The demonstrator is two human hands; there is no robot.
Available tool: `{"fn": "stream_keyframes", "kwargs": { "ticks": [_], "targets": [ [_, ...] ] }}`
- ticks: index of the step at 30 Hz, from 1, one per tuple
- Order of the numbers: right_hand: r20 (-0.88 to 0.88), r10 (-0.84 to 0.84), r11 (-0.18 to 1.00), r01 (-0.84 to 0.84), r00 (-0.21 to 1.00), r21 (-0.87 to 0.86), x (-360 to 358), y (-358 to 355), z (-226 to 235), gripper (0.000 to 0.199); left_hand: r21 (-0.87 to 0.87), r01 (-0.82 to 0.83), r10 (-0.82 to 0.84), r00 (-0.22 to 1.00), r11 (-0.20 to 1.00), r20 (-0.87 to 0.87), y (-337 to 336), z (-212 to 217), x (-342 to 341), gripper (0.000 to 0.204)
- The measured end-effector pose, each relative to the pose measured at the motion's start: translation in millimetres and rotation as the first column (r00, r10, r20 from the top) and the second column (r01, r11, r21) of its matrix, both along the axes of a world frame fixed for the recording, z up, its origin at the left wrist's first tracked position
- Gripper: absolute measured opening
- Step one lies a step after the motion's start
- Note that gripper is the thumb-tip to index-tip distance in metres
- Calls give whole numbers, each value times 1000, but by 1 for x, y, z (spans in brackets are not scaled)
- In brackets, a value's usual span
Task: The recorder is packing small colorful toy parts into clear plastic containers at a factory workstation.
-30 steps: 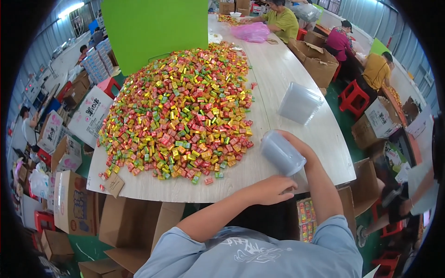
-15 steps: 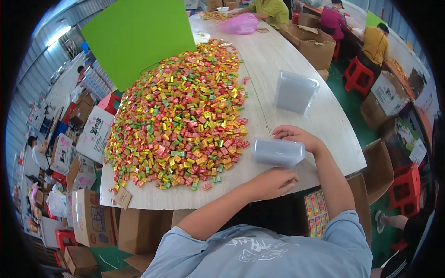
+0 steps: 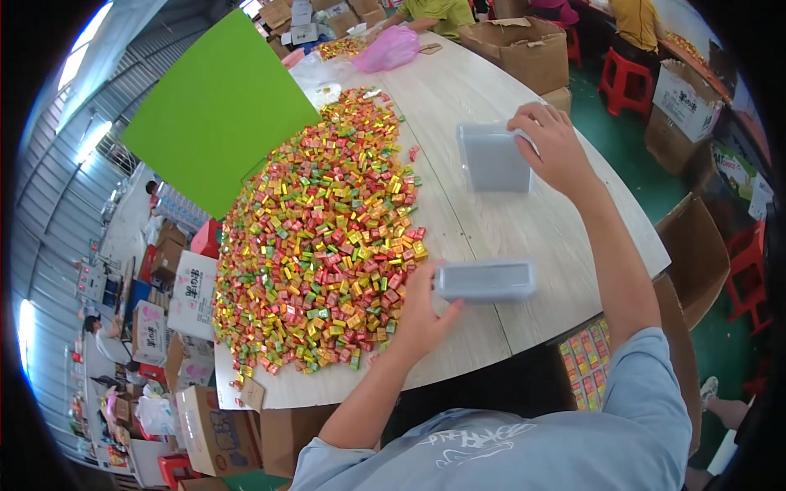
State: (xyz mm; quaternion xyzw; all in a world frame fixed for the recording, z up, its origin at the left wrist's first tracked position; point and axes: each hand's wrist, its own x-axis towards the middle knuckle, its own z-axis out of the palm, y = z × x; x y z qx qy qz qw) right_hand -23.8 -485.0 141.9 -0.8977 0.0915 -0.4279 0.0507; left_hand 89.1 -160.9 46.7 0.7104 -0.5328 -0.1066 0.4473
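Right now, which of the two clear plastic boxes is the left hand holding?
The near box, beside the candy pile, in the left hand. The right hand touches the far box.

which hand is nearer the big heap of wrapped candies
Left. The left hand sits at the edge of the candy heap, gripping a clear plastic box. The right hand is farther off across bare table, on a second clear box.

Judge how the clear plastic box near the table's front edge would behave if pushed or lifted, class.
The clear plastic box looks empty and thin-walled, so it is probably light and a little flexible. It rests on the smooth table, so a push would likely slide it, not tip it. The left hand steadies one end.
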Motion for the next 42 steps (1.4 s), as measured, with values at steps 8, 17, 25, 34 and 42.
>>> {"fn": "stream_keyframes", "kwargs": {
  "ticks": [8,17,25,34,42],
  "targets": [
    [-243,101,983,-59,965,174,19,-35,2,13,86,213,-217,975,973,44,-43,17,-10,59],
    [-282,395,853,-236,874,466,26,-58,20,18,-354,-62,3,987,933,-163,-128,22,60,53],
    [-317,437,832,-244,842,498,25,-68,19,19,-440,-68,289,840,896,460,-230,57,69,37],
    [-302,393,865,-237,868,443,29,-68,15,22,-407,-2,138,942,914,306,-241,51,78,16],
    [-331,373,877,-213,867,432,33,-62,20,17,-429,-9,142,950,903,278,-241,49,84,18]
  ]
}}
